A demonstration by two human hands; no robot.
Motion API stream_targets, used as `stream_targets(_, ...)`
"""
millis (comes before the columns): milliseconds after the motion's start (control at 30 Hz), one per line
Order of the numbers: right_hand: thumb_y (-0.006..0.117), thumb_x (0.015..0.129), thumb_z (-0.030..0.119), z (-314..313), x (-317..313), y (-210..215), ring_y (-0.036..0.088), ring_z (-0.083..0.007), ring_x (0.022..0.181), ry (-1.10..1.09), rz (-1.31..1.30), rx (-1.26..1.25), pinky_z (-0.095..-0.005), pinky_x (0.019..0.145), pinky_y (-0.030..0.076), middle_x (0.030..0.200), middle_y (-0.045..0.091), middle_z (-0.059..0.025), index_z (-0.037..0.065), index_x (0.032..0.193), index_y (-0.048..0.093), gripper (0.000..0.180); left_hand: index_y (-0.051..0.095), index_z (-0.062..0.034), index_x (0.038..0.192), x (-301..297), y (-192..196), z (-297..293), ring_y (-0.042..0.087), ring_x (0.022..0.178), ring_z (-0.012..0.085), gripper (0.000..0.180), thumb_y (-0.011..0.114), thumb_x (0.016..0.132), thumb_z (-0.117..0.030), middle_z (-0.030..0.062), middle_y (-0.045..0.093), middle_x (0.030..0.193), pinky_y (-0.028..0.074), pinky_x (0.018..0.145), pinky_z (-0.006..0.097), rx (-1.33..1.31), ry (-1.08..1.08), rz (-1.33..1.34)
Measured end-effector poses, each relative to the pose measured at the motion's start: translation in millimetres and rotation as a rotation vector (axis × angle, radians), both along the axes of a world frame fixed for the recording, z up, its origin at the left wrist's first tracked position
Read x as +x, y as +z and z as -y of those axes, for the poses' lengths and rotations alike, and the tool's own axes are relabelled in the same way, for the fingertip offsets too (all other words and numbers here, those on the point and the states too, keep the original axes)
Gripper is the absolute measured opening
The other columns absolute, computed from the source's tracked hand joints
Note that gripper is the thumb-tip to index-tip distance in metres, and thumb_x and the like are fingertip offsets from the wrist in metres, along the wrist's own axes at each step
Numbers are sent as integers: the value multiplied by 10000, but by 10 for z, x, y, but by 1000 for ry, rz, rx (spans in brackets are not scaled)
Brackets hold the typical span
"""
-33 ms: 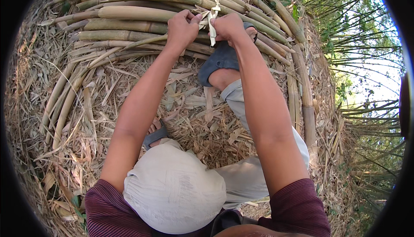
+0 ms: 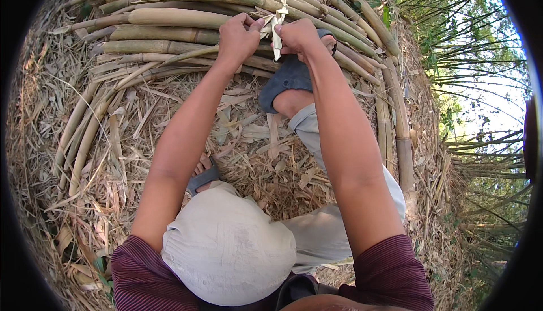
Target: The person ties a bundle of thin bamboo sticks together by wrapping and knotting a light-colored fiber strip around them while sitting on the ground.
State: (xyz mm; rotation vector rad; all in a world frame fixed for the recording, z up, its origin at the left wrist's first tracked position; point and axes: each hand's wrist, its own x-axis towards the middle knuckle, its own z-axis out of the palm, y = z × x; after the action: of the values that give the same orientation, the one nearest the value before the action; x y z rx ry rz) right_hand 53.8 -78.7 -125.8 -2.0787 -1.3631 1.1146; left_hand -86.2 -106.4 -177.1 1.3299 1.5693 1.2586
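Bamboo poles [image 2: 169,20] lying crosswise, pale strip [image 2: 278,25] upright, pinched by left hand [image 2: 238,37], right hand [image 2: 297,35]

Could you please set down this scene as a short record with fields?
Setting: outdoors, ground covered in dry leaves and straw
Left hand: gripping one end of the pale strip
Right hand: gripping the strip's other end, close beside the left hand
Strip: wrapped over the bundle of bamboo poles, ends sticking up between the hands
Bundle: lying flat, greenish and tan poles side by side
Foot: in a blue sandal, pressed against the bundle
Other sandal: flat on the ground near the bent knee
Background: thin green bamboo stems at right
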Motion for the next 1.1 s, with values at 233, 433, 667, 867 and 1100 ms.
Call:
stream_targets(233,621,943,115,121,34,18,705,-185,739,-86,-423,-112,-298,569,600,907,708,-84,-46,1063,647,202,718,5,865,172,15,185,597,554,188,258,678,906,-247,135,691,695,479,597,355,40,0,189)
stream_targets(433,741,827,84,-67,-286,706,707,-185,709,449,341,-186,-296,622,616,817,709,-131,-66,862,682,165,720,8,906,142,-52,119,603,597,240,282,647,924,-263,165,658,684,467,616,373,37,43,59)
stream_targets(667,668,721,17,-280,-259,809,705,-309,802,921,1012,254,-411,699,572,813,700,-199,-15,799,720,99,698,22,871,165,-132,139,485,534,226,293,634,931,-258,162,575,602,423,570,377,81,45,84)
stream_targets(867,680,696,-9,-607,-449,865,675,-323,817,1385,1166,615,-433,714,539,810,691,-143,67,825,734,159,658,64,817,217,-123,216,386,541,159,331,618,941,-240,122,475,553,382,540,361,33,21,169)
stream_targets(1100,681,707,23,-547,-298,830,670,-338,784,1377,1087,672,-428,683,541,778,680,-147,57,772,718,82,625,69,743,333,52,355,541,605,427,456,537,977,-312,247,577,631,430,624,462,-43,28,247)
